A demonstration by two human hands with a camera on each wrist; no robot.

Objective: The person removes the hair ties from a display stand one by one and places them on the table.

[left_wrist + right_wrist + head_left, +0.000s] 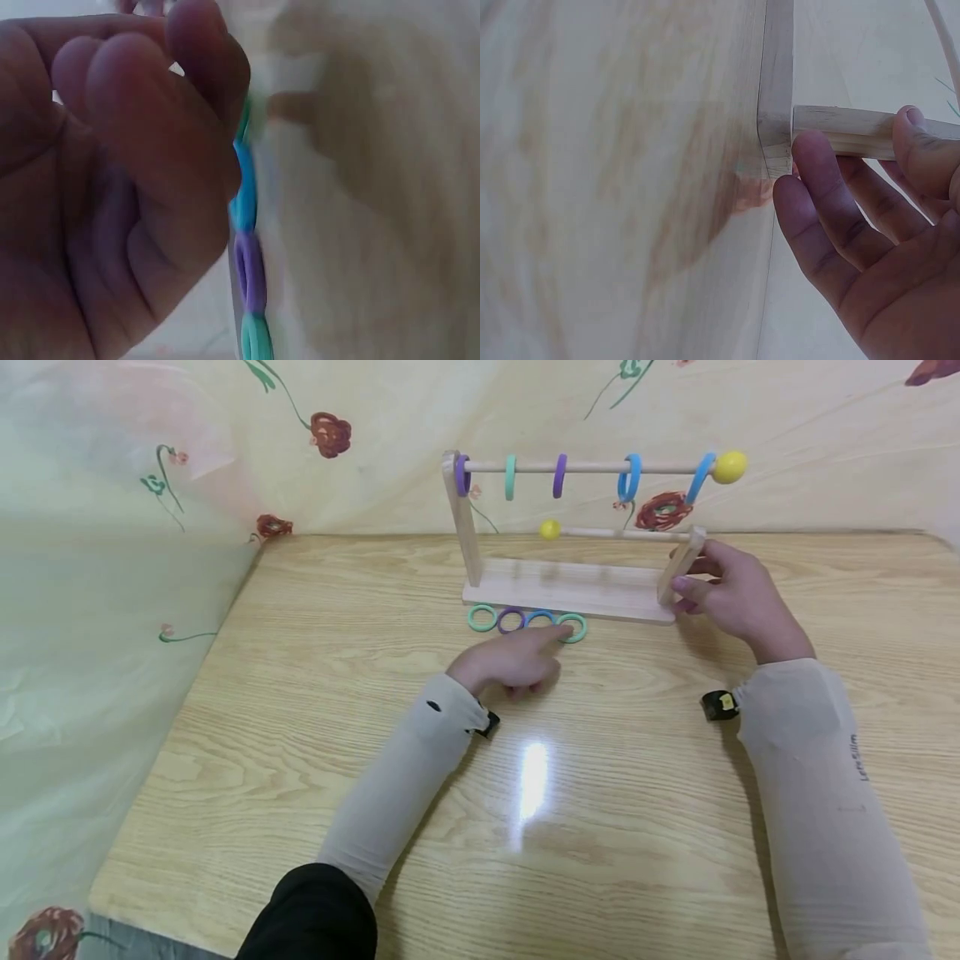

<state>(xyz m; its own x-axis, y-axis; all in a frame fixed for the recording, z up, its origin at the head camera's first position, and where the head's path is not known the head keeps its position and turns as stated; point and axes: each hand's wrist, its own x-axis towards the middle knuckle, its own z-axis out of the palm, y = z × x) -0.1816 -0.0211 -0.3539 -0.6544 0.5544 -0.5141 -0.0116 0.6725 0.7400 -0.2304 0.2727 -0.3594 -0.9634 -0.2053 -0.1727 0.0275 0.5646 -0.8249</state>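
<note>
My left hand reaches in with its index finger extended, touching the right-hand light green ring on the table. Its other fingers are bent under and hold nothing. In a row with that ring lie a blue ring, a purple ring and another green ring, all along the front of the wooden rack. My right hand grips the rack's short right upright between thumb and fingers. Purple, green and blue rings hang on the upper rod.
A lower rod ends in a yellow ball, and a larger yellow ball caps the upper rod. The rack stands near the back edge of the wood-grain table. Behind hangs a flower-patterned curtain.
</note>
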